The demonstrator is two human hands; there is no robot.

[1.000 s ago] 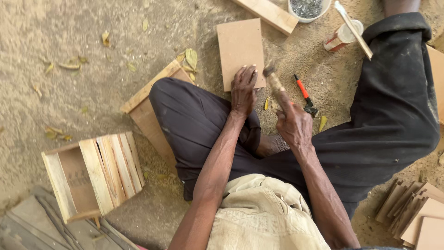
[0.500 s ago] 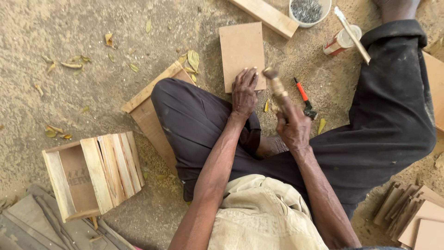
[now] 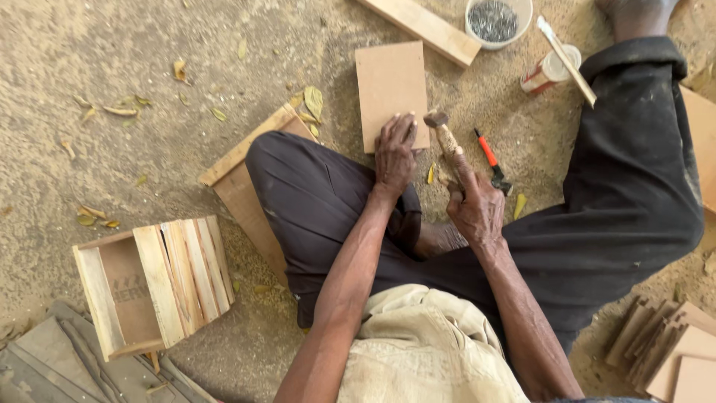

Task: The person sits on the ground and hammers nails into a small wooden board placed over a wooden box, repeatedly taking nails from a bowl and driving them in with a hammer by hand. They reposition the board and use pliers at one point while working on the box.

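I sit cross-legged on sandy ground. My left hand (image 3: 394, 153) rests on the near edge of a flat brown board (image 3: 389, 86) lying on the ground, fingers bent against it. My right hand (image 3: 474, 205) grips the wooden handle of a hammer (image 3: 445, 136), its dark head raised just right of the board's near corner. An orange-handled tool (image 3: 490, 159) lies on the ground right of the hammer.
A white bowl of nails (image 3: 493, 20) and a wooden plank (image 3: 422, 27) lie at the top. A small can with a stick (image 3: 553, 66) stands at the right. A slatted wooden crate (image 3: 152, 283) sits at the left, another wooden piece (image 3: 240, 190) under my left knee, and stacked boards (image 3: 670, 347) at lower right.
My hands and the hammer stay almost where they were by the board's near edge; the hammer head has shifted only slightly.
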